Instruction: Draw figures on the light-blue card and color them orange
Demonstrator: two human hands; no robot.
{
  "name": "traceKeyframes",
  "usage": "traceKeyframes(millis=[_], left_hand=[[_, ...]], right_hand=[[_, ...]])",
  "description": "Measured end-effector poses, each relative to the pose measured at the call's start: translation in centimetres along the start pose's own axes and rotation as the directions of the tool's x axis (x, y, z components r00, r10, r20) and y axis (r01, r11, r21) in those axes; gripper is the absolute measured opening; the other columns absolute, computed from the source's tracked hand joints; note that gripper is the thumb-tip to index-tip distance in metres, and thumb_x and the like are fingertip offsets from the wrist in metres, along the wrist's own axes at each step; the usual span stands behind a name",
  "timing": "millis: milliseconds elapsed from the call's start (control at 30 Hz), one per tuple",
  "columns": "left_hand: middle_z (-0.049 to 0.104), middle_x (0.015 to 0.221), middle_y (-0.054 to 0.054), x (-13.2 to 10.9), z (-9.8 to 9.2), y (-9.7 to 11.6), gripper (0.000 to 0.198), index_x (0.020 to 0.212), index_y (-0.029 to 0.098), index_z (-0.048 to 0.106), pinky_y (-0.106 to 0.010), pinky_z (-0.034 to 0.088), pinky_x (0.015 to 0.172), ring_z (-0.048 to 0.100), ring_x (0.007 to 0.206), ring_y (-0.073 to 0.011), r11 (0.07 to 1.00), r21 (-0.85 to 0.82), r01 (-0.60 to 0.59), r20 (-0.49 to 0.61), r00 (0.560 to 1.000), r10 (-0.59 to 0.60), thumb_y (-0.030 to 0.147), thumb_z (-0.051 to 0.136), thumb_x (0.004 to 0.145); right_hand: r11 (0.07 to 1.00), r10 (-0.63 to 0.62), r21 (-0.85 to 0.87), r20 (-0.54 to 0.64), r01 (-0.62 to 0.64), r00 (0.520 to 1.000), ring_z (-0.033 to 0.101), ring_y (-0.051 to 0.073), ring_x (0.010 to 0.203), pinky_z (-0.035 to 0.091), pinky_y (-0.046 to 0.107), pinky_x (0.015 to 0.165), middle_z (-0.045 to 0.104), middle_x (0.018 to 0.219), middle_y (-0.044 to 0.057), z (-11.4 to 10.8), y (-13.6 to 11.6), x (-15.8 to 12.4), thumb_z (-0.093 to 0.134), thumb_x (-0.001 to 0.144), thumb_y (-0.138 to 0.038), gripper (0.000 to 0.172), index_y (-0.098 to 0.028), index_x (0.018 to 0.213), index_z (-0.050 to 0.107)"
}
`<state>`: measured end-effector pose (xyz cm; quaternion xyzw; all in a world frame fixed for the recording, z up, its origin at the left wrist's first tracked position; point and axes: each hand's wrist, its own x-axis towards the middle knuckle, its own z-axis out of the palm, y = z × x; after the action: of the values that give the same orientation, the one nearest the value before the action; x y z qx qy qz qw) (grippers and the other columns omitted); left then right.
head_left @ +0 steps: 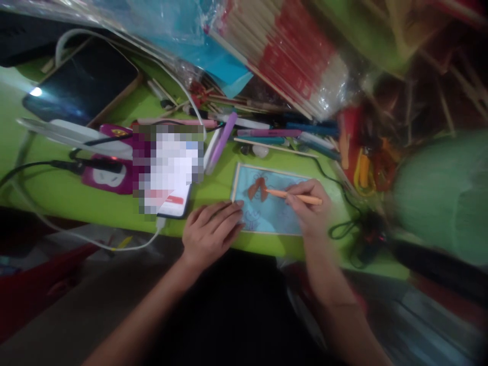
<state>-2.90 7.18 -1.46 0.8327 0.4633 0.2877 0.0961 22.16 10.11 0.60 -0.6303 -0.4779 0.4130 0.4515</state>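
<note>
My right hand is closed around an orange marker, its tip on a blue sheet with a pale border. By the tip, a brown-orange coloured shape shows among thin line drawings, some hidden by my hand's shadow. Lying flat, my left hand has its fingers stretched over the sheet's lower left edge, nothing in its grasp. Just left of it rests a phone with a lit, partly blurred screen and a cable plugged into its lower end.
Several pens, including a purple marker, lie behind the sheet on the green table. A dark tablet-like device sits back left, near a purple power strip. Packaged sticks are piled behind; a green rounded object stands right.
</note>
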Motion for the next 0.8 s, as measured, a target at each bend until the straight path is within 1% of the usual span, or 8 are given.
traceKeyframes(millis=[167,400,567,733,800], left_hand=[[0.082,0.12,0.002,0.01,0.0,0.01,0.02,0.114,0.023,0.071,-0.04,0.049,0.089,0.075,0.105,-0.0224,1.0,0.004,0.001,0.004,1.0,-0.001,0.026,0.077,0.095],[0.082,0.118,0.002,0.15,-0.04,0.06,0.021,0.114,0.023,0.072,-0.039,0.049,0.089,0.076,0.104,-0.022,1.0,0.002,-0.004,-0.013,1.0,0.004,0.026,0.078,0.094],[0.082,0.119,0.002,0.1,0.03,0.03,0.021,0.113,0.023,0.072,-0.039,0.049,0.088,0.075,0.104,-0.0221,1.0,0.001,-0.008,-0.011,1.0,0.008,0.026,0.078,0.094],[0.082,0.12,0.002,0.08,0.01,0.07,0.021,0.112,0.023,0.072,-0.039,0.05,0.089,0.075,0.104,-0.0221,1.0,-0.007,0.0,-0.011,1.0,0.0,0.025,0.079,0.093],[0.082,0.119,0.002,0.08,-0.01,0.08,0.021,0.113,0.023,0.072,-0.039,0.049,0.089,0.075,0.105,-0.0223,1.0,-0.004,0.0,-0.009,1.0,0.0,0.025,0.079,0.093]], right_hand=[[1.0,0.03,-0.004,0.018,-0.03,0.999,0.062,0.015,0.066,0.048,0.028,0.056,0.068,0.07,-0.003,-0.07,0.09,-0.06,0.081,0.083,-0.034,0.016,-0.025,0.085,0.068],[0.999,0.015,0.029,0.01,-0.015,1.0,0.059,0.012,0.062,0.045,0.026,0.055,0.068,0.071,-0.004,-0.03,-0.06,-0.03,0.08,0.082,-0.028,0.013,-0.024,0.083,0.068],[0.999,-0.006,0.042,0.0,0.006,1.0,0.061,0.014,0.065,0.048,0.028,0.059,0.068,0.071,-0.003,-0.08,0.02,-0.09,0.08,0.083,-0.03,0.013,-0.025,0.084,0.068],[0.999,0.014,0.03,0.016,-0.015,1.0,0.063,0.015,0.068,0.05,0.029,0.059,0.071,0.076,-0.002,-0.13,0.08,-0.08,0.081,0.08,-0.03,0.013,-0.025,0.083,0.069],[0.999,0.01,0.035,0.009,-0.011,1.0,0.063,0.015,0.067,0.051,0.029,0.06,0.07,0.074,-0.003,-0.13,0.11,-0.06,0.08,0.081,-0.031,0.013,-0.025,0.082,0.069]])
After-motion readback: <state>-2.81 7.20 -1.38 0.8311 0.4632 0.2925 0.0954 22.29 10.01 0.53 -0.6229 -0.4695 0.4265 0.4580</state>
